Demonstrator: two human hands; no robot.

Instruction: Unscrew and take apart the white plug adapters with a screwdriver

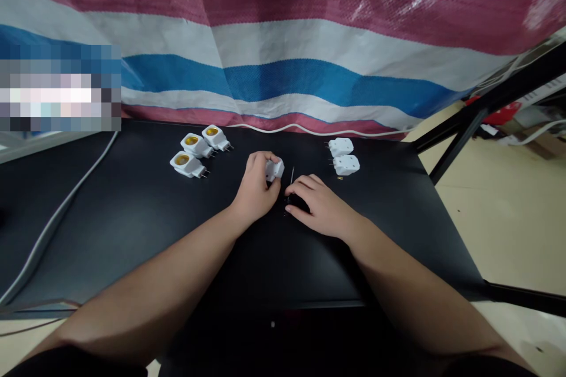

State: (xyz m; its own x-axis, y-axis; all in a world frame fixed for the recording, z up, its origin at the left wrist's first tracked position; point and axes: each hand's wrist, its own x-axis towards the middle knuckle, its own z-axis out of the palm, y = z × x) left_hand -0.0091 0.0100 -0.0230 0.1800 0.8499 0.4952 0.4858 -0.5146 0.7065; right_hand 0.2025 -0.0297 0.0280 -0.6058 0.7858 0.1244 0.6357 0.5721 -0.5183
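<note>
My left hand [255,184] is closed on a white plug-in lamp socket [275,169], keeping it low over the black table, its far side turned from view. Just right of it, my right hand [321,203] curls its thumb and fingers around what looks like the dark handle of a screwdriver [292,174]. The thin metal shaft points away from me; most of the handle is hidden or lost against the black surface. Tiny shiny bits, perhaps screws, lie by the right fingertips. Two more white sockets [346,164] rest beyond that hand, backs up, prongs pointing left.
Three white sockets with gold-coloured openings [182,160] stand at the back left. A small brass-coloured piece [340,178] lies near the right pair. A grey cable [62,212] crosses the table's left side. Striped plastic sheeting [274,79] hangs behind; a black metal frame [460,147] borders the right.
</note>
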